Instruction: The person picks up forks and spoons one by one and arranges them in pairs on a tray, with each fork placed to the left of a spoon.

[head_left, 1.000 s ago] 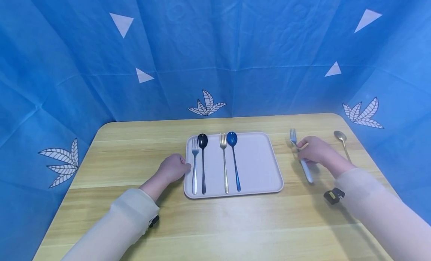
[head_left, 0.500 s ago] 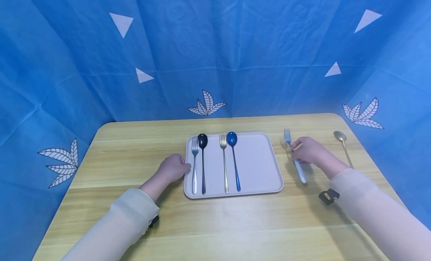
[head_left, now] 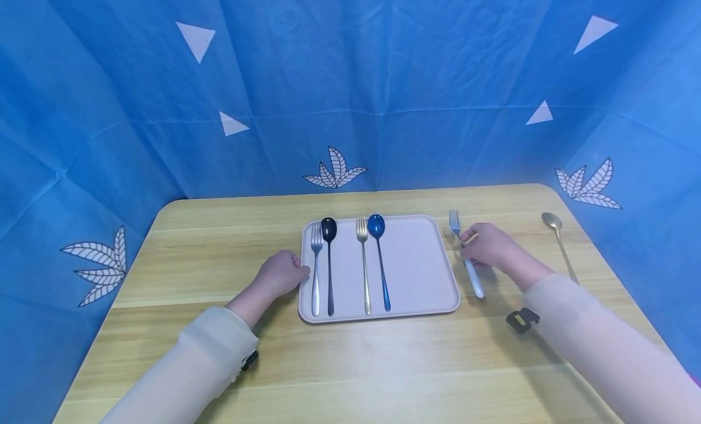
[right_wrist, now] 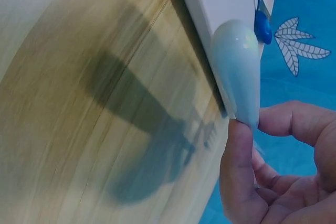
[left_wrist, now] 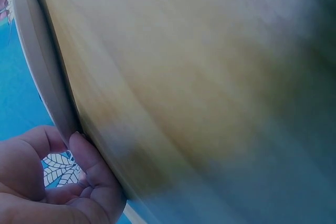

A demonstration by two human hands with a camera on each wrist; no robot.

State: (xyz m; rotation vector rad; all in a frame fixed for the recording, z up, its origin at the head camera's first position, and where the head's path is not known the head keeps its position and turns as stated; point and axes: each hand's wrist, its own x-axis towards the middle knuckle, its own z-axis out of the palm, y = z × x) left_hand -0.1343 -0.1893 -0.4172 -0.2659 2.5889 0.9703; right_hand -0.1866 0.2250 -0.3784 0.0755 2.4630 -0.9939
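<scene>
My right hand (head_left: 487, 246) pinches a fork (head_left: 474, 280) between thumb and fingers, just right of the tray. The fork has silver tines pointing to the back and a pale, glossy handle, which fills the middle of the right wrist view; its shadow falls on the table. At the left, my left hand (head_left: 280, 272) pinches the rim of a pale rectangular tray (head_left: 421, 266), thumb and finger on its edge in the left wrist view. On the tray lie a silver fork (head_left: 316, 247), a black spoon (head_left: 329, 229), a gold fork (head_left: 362, 232) and a blue spoon (head_left: 376, 226), side by side.
A gold spoon (head_left: 552, 220) lies on the wooden table (head_left: 350, 369) at the far right, beyond my right hand. Blue cloth (head_left: 350, 83) with white triangles and leaf prints surrounds the table's back and sides.
My right hand has moved left with the pale-handled fork, bringing it close to the tray's right edge. My left hand and the tray have stayed in place.
</scene>
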